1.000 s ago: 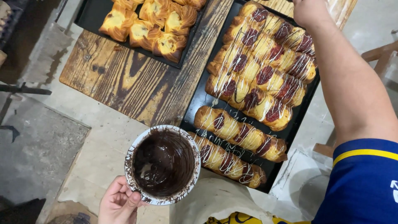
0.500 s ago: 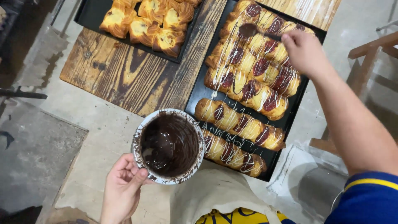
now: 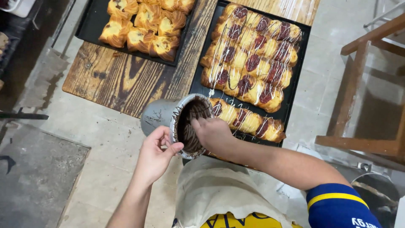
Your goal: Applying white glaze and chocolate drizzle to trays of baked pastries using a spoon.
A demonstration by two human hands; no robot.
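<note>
While the left hand (image 3: 155,157) grips the rim of a tilted grey bowl (image 3: 175,120) smeared inside with dark chocolate, just left of the frame's centre, the right hand (image 3: 213,133) reaches into its mouth, fingers curled; whether they hold anything I cannot tell. Right of the bowl, a black tray (image 3: 297,71) holds drizzled pastries (image 3: 249,63). Another tray (image 3: 90,27) of pastries sits at the upper left on a wooden table (image 3: 126,80).

Tilted grey chocolate-smeared bowl (image 3: 168,116)
</note>
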